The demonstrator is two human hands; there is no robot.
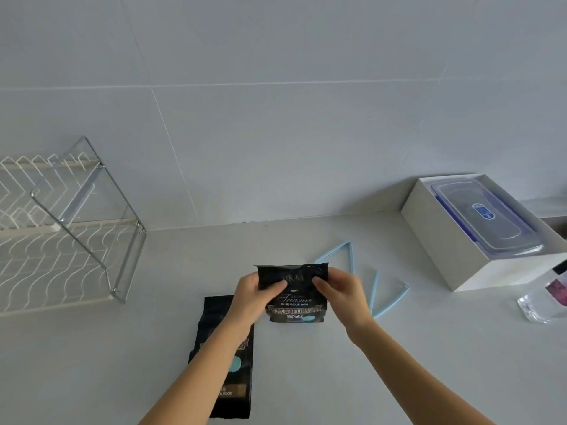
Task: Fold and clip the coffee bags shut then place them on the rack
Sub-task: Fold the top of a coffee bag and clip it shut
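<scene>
A second coffee bag [225,357] lies flat on the desk [306,378] under my left forearm. Ahead, my left hand [251,297] and right hand [340,291] each pinch the upright bag [294,294] by its top edge — that edge runs left-right between them. Blue clips [372,286] lie just right; the rack [61,228] stands far left.

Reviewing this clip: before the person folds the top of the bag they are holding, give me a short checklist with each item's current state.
1. Both hands on the bag: ok, left hand and right hand pinch the upright coffee bag near its top.
2. Top folded: not ok, top edge is unfolded.
3. Clips near: ok, blue clips lie beside the right hand.
4. Rack free: ok, no bags on it.
5. Second bag: not ok, flat on the counter, unclipped.
</scene>
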